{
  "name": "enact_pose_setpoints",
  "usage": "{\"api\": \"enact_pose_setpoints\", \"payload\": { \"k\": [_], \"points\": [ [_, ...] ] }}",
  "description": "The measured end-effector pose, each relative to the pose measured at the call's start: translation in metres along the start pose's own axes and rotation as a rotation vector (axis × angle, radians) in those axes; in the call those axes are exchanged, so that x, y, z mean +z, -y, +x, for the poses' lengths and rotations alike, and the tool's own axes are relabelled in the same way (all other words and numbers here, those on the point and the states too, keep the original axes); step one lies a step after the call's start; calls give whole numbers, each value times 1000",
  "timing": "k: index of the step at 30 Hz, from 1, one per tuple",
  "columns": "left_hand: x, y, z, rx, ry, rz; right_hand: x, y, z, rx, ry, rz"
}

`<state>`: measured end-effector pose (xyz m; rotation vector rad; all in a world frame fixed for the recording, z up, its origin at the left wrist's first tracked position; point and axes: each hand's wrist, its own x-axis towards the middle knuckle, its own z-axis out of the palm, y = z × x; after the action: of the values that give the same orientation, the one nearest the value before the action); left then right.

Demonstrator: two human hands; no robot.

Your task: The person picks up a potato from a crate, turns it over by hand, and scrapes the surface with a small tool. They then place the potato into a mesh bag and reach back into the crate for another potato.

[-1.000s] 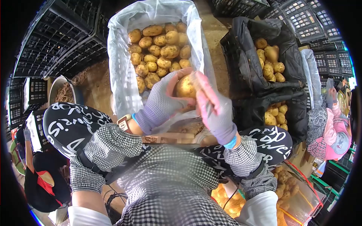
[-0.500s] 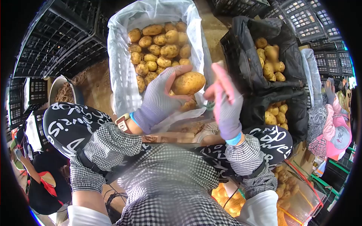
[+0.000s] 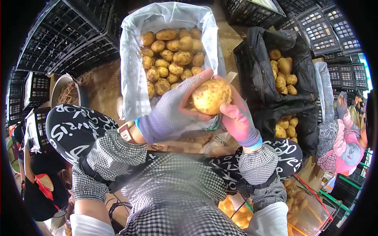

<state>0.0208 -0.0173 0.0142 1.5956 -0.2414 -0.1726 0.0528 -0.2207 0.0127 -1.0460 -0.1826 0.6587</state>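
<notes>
Both gloved hands grip one potato [image 3: 211, 96] near centre: the left hand [image 3: 171, 110] cups it from nine o'clock, the right hand [image 3: 237, 118] pinches it from five. At twelve o'clock sits a white-lined crate [image 3: 132, 70] of potatoes; at three, a black-lined crate [image 3: 256, 67].

White brush-script lettering all over the black trousers [image 3: 75, 128], with big looping letters across the knee at left centre of the frame. Upside down and bent by the lens. Something like "OR" just legible near that knee's upper edge, the rest not safely readable. More of the same white script on the other knee [image 3: 285, 151] at right centre, cut off by the checked sleeve [image 3: 258, 165]. Unreadable too. No other legible print anywhere.
</notes>
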Motion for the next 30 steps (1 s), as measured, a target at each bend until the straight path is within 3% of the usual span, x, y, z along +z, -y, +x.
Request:
{"api": "enact_pose_setpoints", "payload": {
  "k": [3, 6, 9, 12, 13, 18, 21, 26, 28, 30],
  "points": [
    [-8, 7, -1, 22, 91, -193, -4, 4, 1, -24, 29, -60],
    [-12, 2, -3, -125, 107, -375, 1, 9, 0, -48, -1, -141],
    [0, 19, -2, -130, 38, -549, 4, 2, -1, -91, -33, -286],
    [-9, 18, -3, -336, 38, -499, -11, -8, 4, -281, -161, -651],
    [-9, 16, -4, -346, 14, -544, -14, -10, 5, -384, -265, -647],
    [-6, 11, -1, -366, -78, -672, -4, -6, -7, -376, -255, -689],
    [-4, 5, -1, -393, -76, -640, -5, -16, -9, -343, -147, -704],
    [-2, 14, 2, -352, -108, -485, 3, -20, -15, -382, -47, -992],
    [-1, 18, 3, -298, -129, -291, 1, -22, -18, -244, -119, -797],
    [0, 20, 4, -211, -128, -12, 3, -19, -11, -265, -222, -752]
  ]
}}
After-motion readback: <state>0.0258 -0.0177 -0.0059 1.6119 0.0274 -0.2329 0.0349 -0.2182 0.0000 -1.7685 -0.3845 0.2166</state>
